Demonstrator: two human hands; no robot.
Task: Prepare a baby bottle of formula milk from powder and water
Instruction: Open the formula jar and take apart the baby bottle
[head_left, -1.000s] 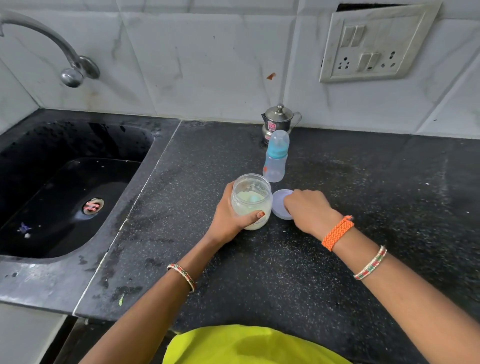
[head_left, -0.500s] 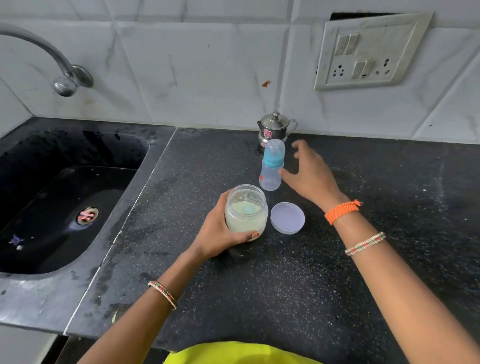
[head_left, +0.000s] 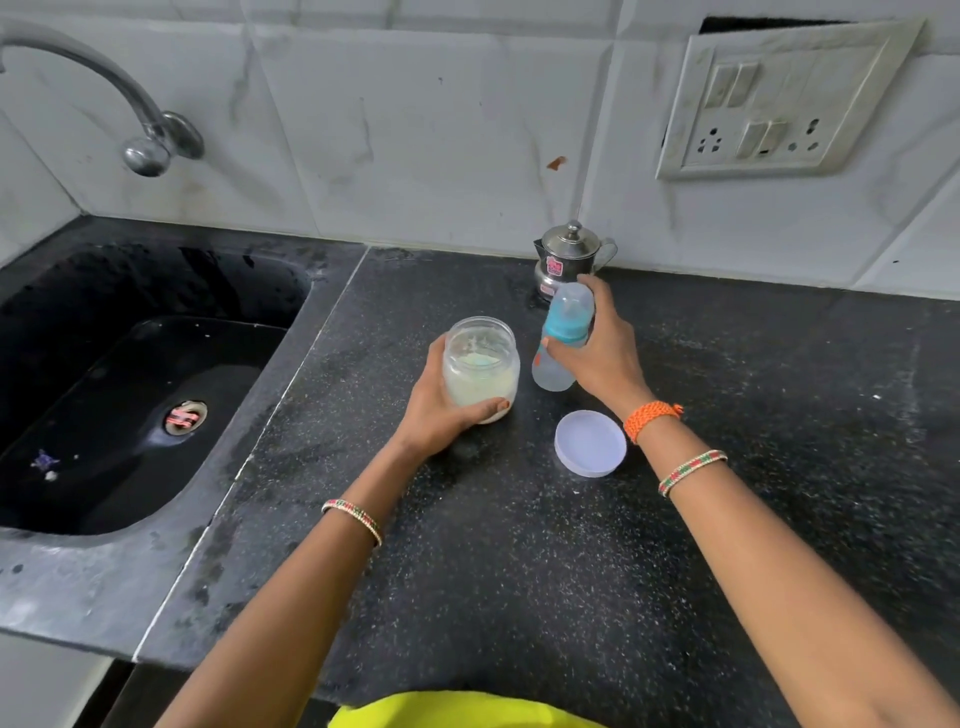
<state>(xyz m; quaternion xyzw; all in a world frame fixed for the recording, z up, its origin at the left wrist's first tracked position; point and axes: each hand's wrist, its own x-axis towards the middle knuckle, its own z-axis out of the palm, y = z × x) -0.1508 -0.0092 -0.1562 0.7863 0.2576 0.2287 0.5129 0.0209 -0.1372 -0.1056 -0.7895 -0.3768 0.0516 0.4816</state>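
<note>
Right now my left hand (head_left: 441, 410) grips the open powder jar (head_left: 480, 366); just beside the jar, my right hand (head_left: 602, 353) wraps the capped bottle (head_left: 561, 338), seemingly tilted. Jerking it could topple the jar, spilling powder.

Both forearms reach forward over the counter. The left hand (head_left: 441, 402) curls around the side of an open jar (head_left: 481, 366), thumb across its near face, fingers hidden behind it. The right hand (head_left: 602, 348) grips a baby bottle (head_left: 563, 338) from its right, thumb on the near side below the teal collar and fingers wrapped behind the cap. Both wrists wear bangles; the right also carries an orange band.
</note>
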